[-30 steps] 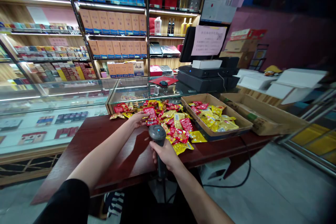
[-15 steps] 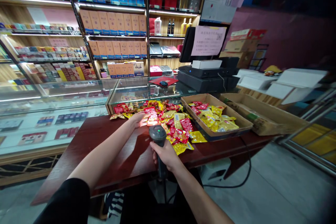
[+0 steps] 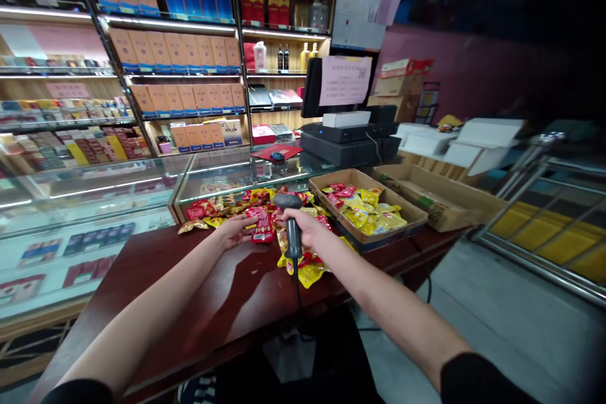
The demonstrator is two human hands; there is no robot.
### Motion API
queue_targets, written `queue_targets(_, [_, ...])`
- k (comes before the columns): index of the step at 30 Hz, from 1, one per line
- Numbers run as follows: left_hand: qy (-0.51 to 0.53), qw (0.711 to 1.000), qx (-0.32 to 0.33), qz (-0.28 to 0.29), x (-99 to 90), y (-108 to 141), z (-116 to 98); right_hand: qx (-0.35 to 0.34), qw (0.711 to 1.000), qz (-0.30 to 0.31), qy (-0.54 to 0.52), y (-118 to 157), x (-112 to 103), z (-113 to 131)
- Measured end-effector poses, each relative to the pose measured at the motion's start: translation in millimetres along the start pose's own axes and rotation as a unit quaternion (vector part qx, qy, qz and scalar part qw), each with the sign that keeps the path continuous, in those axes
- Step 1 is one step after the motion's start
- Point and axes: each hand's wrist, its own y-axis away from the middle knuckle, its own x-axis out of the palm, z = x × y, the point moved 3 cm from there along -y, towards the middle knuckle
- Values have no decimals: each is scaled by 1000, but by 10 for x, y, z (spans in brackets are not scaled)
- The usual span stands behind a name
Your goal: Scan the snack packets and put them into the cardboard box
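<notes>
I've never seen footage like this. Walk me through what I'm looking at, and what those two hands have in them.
There is no machine arm here: these are a person's own bare hands, seen from a camera worn on the head, looking forward and down. The right hand grips a handheld barcode scanner with a cord hanging from it. The left hand holds a red packet by its edge. On the dark reddish wooden table lies a loose pile of red and yellow packets; beside it, an open cardboard box holds more.
</notes>
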Motion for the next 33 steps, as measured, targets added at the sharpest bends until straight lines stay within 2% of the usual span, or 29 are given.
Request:
queue_targets(3, [10,1000,2,-7,98,-104,-25,26,999,34,13,-133,-70,159])
queue_targets(6, [18,1000,2,-10,300,-286,-81,33,999,9,36,-234,-225,307])
queue_targets(8, [19,1000,2,-8,514,-439,-142,32,998,-20,42,-299,-393,440])
queue_targets(11, [28,1000,7,-2,959,-700,-264,18,997,-62,31,-369,-751,699])
queue_targets(14, [36,999,-17,21,1519,-962,-377,-4,996,-87,-6,-358,-1197,995])
queue_targets(19, [1,993,-28,117,2451,-1318,-489,-48,984,-160,-60,-172,-1970,1436])
queue_targets(21, [-23,989,-44,139,2704,-1425,-468,-71,973,-206,-69,-89,-2221,1542])
queue_targets(23, [-35,986,-57,152,2839,-1507,-429,-82,964,-241,-73,-28,-2391,1585])
queue_targets(25, [-35,984,-62,160,2829,-1561,-402,-83,962,-245,-82,-3,-2453,1571])
queue_targets(27, [-27,984,-59,164,2661,-1576,-415,-79,967,-224,-94,-15,-2401,1515])
queue_targets(29, [-16,986,-52,160,2348,-1541,-474,-77,973,-192,-103,-57,-2250,1434])
queue_targets(33, [-9,991,-26,130,1475,-1308,-640,-54,989,-102,-97,-204,-1733,1196])
